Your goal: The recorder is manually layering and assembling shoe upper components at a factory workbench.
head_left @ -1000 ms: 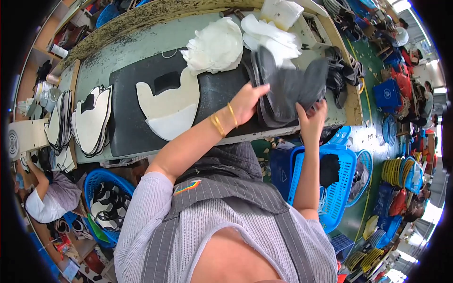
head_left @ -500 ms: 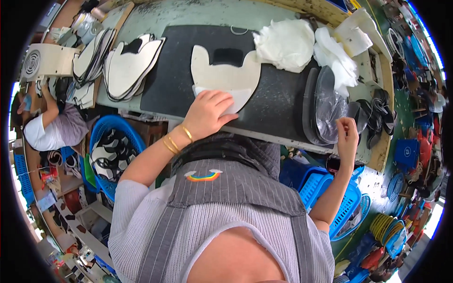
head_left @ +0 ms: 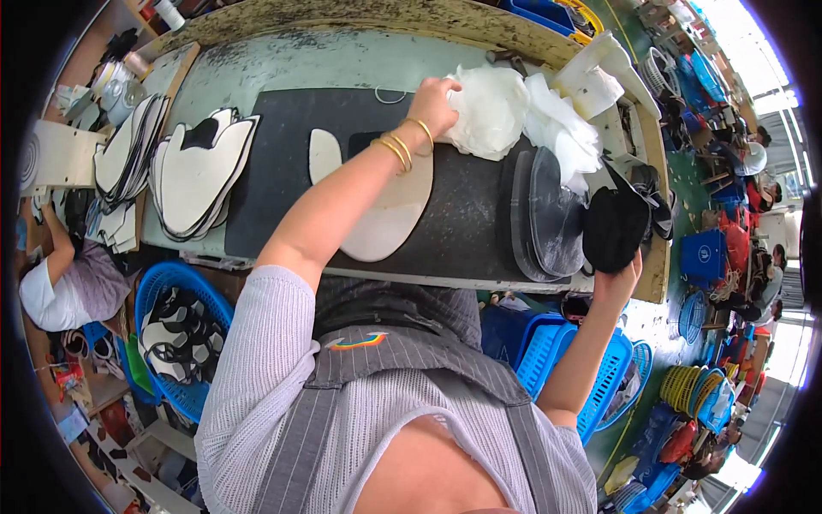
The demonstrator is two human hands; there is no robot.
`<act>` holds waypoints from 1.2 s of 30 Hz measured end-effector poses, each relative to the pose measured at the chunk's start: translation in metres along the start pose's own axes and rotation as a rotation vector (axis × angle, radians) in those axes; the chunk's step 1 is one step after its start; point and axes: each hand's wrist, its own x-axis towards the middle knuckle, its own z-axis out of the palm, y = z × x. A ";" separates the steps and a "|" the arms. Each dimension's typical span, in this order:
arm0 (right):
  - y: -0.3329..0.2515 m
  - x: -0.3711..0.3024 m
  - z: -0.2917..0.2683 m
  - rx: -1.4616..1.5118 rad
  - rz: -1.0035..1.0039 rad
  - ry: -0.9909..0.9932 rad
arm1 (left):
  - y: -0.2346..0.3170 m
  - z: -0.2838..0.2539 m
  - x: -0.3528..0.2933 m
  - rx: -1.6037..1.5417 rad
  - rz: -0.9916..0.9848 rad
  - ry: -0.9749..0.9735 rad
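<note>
My left hand (head_left: 434, 104) is at the left edge of a pile of thin white sheets (head_left: 490, 113), its fingers curled and pinching the edge of a sheet. My left forearm crosses over a cream U-shaped shoe-upper piece (head_left: 390, 218) lying on the black mat (head_left: 462, 214), hiding part of it. At the right end of the bench, my right hand (head_left: 618, 281) grips the lower end of a black fuzzy shoe piece (head_left: 612, 227), held upright. Beside it lie dark soles (head_left: 552, 214), partly under clear film.
Stacks of cream cut pieces (head_left: 201, 176) lie left of the mat. Crumpled white film (head_left: 561, 128) is right of the sheet pile. Blue baskets (head_left: 163, 377) stand below the bench on both sides. A person (head_left: 68, 265) works at the far left.
My left hand has moved from the cream piece up to the sheet pile. The white sheet no longer shows on the cream piece. My right hand now holds up the black piece.
</note>
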 end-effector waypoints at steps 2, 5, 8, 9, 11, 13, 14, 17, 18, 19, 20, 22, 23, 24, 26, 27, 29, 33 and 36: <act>-0.018 -0.009 -0.010 0.046 -0.039 -0.026 | 0.007 -0.009 0.032 0.004 0.075 -0.046; -0.031 -0.024 0.017 0.078 -0.019 0.168 | 0.008 -0.015 0.035 0.360 0.232 0.231; 0.002 -0.037 0.070 -0.510 -0.113 0.069 | 0.089 -0.029 -0.044 -0.062 0.310 -0.031; 0.010 -0.043 0.101 -0.593 -0.029 0.064 | 0.132 -0.040 -0.076 -0.471 0.124 -0.391; 0.045 -0.050 0.133 -0.793 -0.179 -0.057 | 0.160 -0.035 -0.134 -0.730 0.029 -0.353; 0.061 -0.056 0.156 -0.949 -0.343 -0.123 | 0.155 -0.039 -0.151 -0.806 -0.173 -0.275; 0.061 -0.060 0.165 -0.995 -0.416 -0.169 | 0.146 -0.041 -0.153 -0.938 -0.292 -0.256; 0.068 -0.059 0.175 -0.956 -0.435 -0.191 | 0.148 -0.058 -0.156 -1.385 -0.526 -0.257; 0.072 -0.057 0.179 -0.966 -0.485 -0.197 | 0.150 -0.067 -0.154 -1.534 -0.659 -0.278; 0.074 -0.058 0.180 -0.964 -0.464 -0.219 | 0.147 -0.070 -0.155 -1.525 -0.650 -0.269; 0.074 -0.060 0.185 -0.953 -0.469 -0.222 | 0.142 -0.071 -0.156 -1.502 -0.642 -0.237; 0.071 -0.062 0.192 -0.940 -0.495 -0.272 | 0.140 -0.072 -0.159 -1.472 -0.628 -0.167; 0.075 -0.064 0.191 -0.885 -0.509 -0.284 | 0.142 -0.074 -0.160 -1.423 -0.648 -0.083; 0.073 -0.066 0.192 -0.886 -0.509 -0.289 | 0.139 -0.075 -0.163 -1.426 -0.649 -0.078; 0.063 -0.064 0.194 -0.926 -0.761 -0.354 | 0.130 -0.076 -0.168 -1.456 -0.650 -0.067; 0.060 -0.063 0.193 -0.960 -0.843 -0.395 | 0.144 -0.087 -0.169 -1.454 -0.625 -0.039; 0.052 -0.066 0.197 -1.070 -0.875 -0.467 | 0.140 -0.088 -0.172 -1.250 -0.505 -0.033; 0.044 -0.071 0.204 -1.129 -0.953 -0.599 | 0.139 -0.097 -0.178 -1.211 -0.420 -0.026; 0.042 -0.072 0.208 -1.154 -0.985 -0.675 | 0.139 -0.099 -0.184 -1.173 -0.357 0.009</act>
